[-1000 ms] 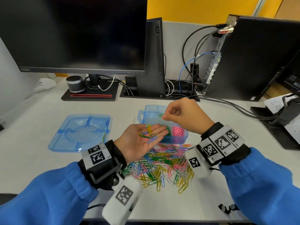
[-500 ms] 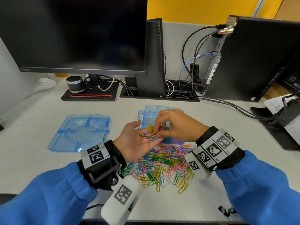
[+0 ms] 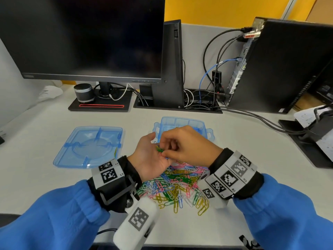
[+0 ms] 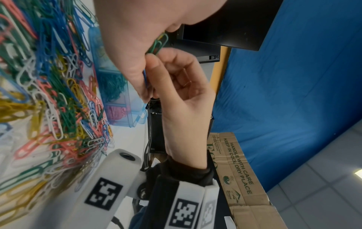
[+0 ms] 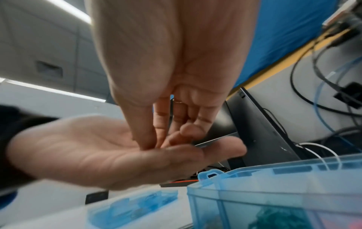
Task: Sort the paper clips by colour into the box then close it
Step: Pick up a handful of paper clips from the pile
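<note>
My left hand (image 3: 150, 156) lies palm up above the desk, with a few paper clips (image 3: 159, 150), green among them, resting in it. My right hand (image 3: 164, 153) reaches over that palm, thumb and fingertip pinching one clip there; in the left wrist view the pinched clip (image 4: 145, 75) looks blue. Just behind both hands stands the open blue box (image 3: 182, 122). Its near compartments hold green clips (image 4: 114, 89) and pink clips (image 4: 117, 111). A mixed pile of coloured clips (image 3: 173, 185) is spread on the desk under my wrists. The box lid (image 3: 88, 147) lies flat to the left.
A monitor (image 3: 86, 37) on its stand, a small speaker (image 3: 83, 92) and a black computer case (image 3: 281, 65) with cables (image 3: 212, 98) line the back of the desk. Another black stand (image 3: 310, 141) sits at the right edge.
My right hand came down and left from above the box to my left palm, where it now pinches a clip. The left hand stayed put, palm up.
</note>
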Motion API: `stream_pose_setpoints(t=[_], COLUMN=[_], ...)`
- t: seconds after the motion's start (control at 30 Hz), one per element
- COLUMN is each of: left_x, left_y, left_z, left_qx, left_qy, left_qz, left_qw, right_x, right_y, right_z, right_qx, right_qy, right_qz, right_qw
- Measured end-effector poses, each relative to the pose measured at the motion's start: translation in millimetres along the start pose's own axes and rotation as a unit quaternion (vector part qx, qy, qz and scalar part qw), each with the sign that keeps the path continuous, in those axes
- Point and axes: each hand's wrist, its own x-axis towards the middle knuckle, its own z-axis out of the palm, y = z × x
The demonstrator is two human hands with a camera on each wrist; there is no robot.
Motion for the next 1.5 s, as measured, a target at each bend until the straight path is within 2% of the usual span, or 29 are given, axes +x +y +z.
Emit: stream_pose_setpoints(t=[0.13,0.4,0.5,0.63,0.73,0.83,0.93,1.0,1.1,1.27,1.4,1.5], left_x=[2,-2,-1,5,5,5,4,3,3,3,3,3], left_y=[-1,-1,-1,0,1,1,1,0,0,1,0,1], left_z=[-1,5,3,-3,-5,-6,-6,-5,-4,-4,-4,-4], left_qx=[0.004,0.008,0.033,0.061,0.056,0.055,0.078,0.081,0.051,0.033,0.030,0.026], left_qy=[-0.001,-0.044,-0.019,0.010,0.006,-0.010,-0.028,-0.039,-0.040,-0.042,-0.031,-0.023], left_qz=[-0.003,-0.001,-0.009,-0.025,-0.026,-0.027,-0.031,-0.038,-0.036,-0.039,-0.035,-0.030], left_qw=[1.000,0.999,0.999,0.998,0.998,0.998,0.996,0.995,0.997,0.998,0.998,0.999], right_x=[1,1,2,0,-2,-3,-3,-3,-2,0,0,0], right_y=[-3,5,15,34,46,47,38,32,30,31,33,32], right_z=[4,-6,-14,-25,-25,-25,-26,-24,-18,-19,-17,-16], right_qx=[-0.004,0.076,0.089,0.022,-0.039,-0.056,-0.037,-0.027,-0.035,-0.041,-0.067,-0.032], right_qy=[0.020,0.047,0.099,0.168,0.121,0.088,0.079,0.030,-0.033,0.011,0.017,0.046], right_qz=[-0.010,0.023,0.050,0.083,0.125,0.131,0.069,0.021,0.001,-0.015,-0.028,-0.021], right_qw=[1.000,0.996,0.990,0.982,0.984,0.986,0.994,0.999,0.999,0.999,0.997,0.998])
